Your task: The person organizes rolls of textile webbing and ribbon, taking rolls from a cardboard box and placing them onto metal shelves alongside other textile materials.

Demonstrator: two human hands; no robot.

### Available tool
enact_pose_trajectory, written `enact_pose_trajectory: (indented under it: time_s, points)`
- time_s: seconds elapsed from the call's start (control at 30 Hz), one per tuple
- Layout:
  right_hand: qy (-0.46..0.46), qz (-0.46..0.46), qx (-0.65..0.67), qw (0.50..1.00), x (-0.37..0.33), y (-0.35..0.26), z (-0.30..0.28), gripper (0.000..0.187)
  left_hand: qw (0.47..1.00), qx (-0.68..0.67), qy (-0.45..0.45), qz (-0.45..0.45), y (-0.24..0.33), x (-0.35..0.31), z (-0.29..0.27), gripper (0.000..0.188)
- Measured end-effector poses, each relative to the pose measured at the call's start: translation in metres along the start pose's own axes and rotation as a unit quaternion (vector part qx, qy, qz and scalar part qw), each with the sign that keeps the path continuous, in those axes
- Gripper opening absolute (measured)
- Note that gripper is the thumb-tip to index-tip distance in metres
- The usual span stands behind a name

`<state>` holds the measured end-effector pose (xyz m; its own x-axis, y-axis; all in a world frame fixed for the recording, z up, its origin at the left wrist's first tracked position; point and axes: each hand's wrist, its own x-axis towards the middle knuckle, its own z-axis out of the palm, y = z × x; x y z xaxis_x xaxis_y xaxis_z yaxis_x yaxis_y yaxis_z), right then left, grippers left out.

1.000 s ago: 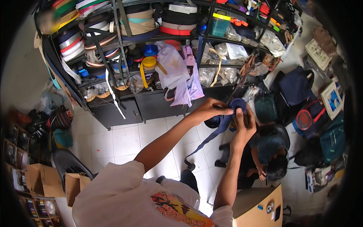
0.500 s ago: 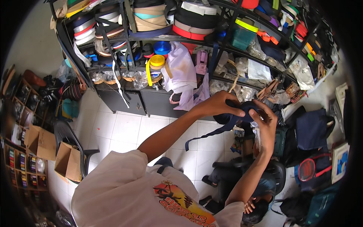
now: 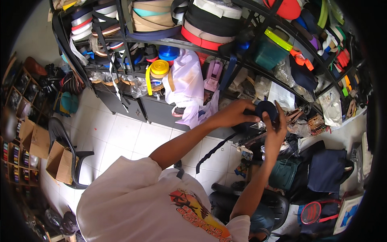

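Note:
A dark navy roll of webbing strap (image 3: 267,108) is held up between my two hands, in front of the shelves. My left hand (image 3: 238,114) pinches the roll's left side with thumb and fingers. Around its right side curl the fingers of my right hand (image 3: 276,126), the thumb near the lower edge. One flat side of the roll, with its round centre, faces up toward me. A loose strap end (image 3: 213,151) hangs below my left hand, twisted, above the tiled floor.
A black shelf rack (image 3: 161,41) full of strap rolls runs along the far side, with a yellow roll (image 3: 159,67) and a lilac cloth (image 3: 186,76). A black chair (image 3: 76,155) and cardboard box (image 3: 60,163) stand left. At lower right, a person (image 3: 260,218) sits near bags (image 3: 328,171).
The roll has turned so its flat side shows more fully, with both hands still on it. Its loose end now hangs lower and twisted. The whole view has shifted slightly.

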<state>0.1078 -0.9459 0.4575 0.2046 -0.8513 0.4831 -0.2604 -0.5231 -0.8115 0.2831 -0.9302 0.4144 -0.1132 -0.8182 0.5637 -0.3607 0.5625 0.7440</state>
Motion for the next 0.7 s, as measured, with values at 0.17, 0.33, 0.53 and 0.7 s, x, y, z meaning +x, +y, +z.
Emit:
enact_pose_trajectory:
  time_s: [0.17, 0.33, 0.53, 0.7]
  points:
    - [-0.117, 0.012, -0.059, 0.991, 0.055, -0.003, 0.002, 0.04, 0.998, 0.06, 0.024, -0.004, -0.015, 0.018, -0.021, 0.041]
    - [-0.042, 0.048, 0.153, 0.986, 0.08, 0.02, 0.046, 0.049, 0.987, 0.102, 0.122, -0.031, -0.015, 0.026, -0.033, 0.04]
    - [-0.004, 0.033, 0.24, 0.97, 0.086, 0.063, 0.087, 0.049, 0.939, 0.216, 0.241, -0.119, -0.029, 0.036, -0.011, 0.04]
    - [-0.168, -0.022, 0.159, 0.973, 0.127, 0.064, 0.058, 0.046, 0.905, 0.343, 0.232, -0.096, -0.025, 0.044, -0.014, 0.04]
